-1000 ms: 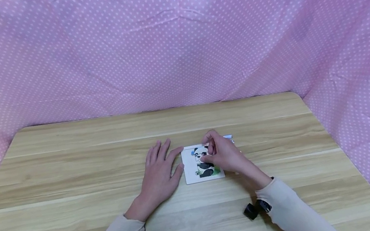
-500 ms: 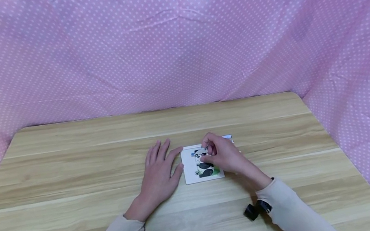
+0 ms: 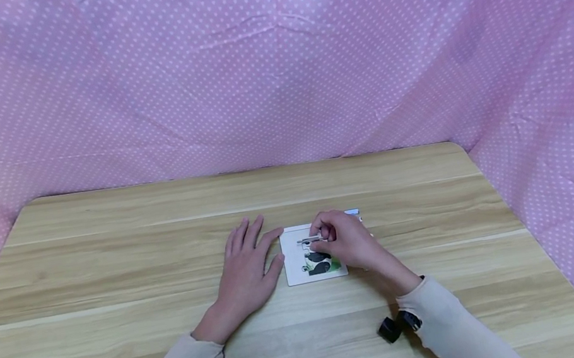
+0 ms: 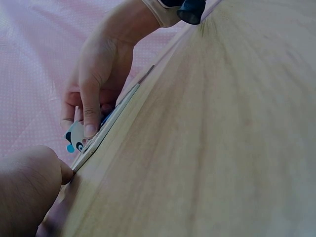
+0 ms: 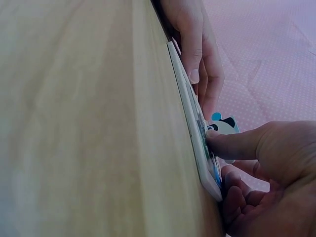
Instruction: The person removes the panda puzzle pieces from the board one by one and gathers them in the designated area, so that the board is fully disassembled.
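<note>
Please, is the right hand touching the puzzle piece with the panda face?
Touching. In the right wrist view, the right hand pinches the panda-face piece, with its thumb lying across it.

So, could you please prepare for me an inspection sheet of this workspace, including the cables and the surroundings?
Surface: table, pale with wood grain.
Job's things: board lies flat, panda picture partly showing; piece with panda face is tilted up, contact with the board unclear.
Clutter: blue-edged thing, mostly hidden by the right hand; cannot tell what it is.
Hands: left hand has fingers spread, thumb and index finger at the board's left edge; right hand pinches the piece.
Cables: nothing seen.
Surroundings: pink dotted cloth beyond the table.
</note>
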{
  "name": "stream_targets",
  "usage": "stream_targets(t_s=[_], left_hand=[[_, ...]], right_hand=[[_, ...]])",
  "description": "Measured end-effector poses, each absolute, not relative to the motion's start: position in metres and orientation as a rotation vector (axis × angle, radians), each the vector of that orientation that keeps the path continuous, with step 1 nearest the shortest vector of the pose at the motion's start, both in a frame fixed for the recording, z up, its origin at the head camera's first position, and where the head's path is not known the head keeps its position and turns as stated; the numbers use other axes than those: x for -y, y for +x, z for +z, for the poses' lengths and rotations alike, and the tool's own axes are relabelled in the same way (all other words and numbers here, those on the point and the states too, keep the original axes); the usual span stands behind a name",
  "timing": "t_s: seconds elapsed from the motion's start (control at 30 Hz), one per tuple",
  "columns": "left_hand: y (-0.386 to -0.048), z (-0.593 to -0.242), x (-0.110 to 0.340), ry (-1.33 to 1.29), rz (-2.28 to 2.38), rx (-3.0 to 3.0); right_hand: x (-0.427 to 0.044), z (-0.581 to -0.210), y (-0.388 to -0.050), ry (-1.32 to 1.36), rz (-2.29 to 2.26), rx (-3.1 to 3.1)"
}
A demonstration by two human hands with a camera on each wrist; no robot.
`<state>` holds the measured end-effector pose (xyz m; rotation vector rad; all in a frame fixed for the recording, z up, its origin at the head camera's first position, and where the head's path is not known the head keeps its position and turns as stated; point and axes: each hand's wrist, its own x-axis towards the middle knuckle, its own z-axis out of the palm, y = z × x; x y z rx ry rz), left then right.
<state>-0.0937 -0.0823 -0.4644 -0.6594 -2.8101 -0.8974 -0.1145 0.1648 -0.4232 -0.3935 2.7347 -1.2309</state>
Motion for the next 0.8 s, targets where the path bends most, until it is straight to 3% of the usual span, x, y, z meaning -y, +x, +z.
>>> stream_targets(t_s=[0.8], left_hand=[[-0.0935, -0.4644, 0.0814, -0.659, -0.907, 2.799]], right_hand=[[-0.1634, -0.4248, -0.1135, -0.452, -1.238, -2.768]])
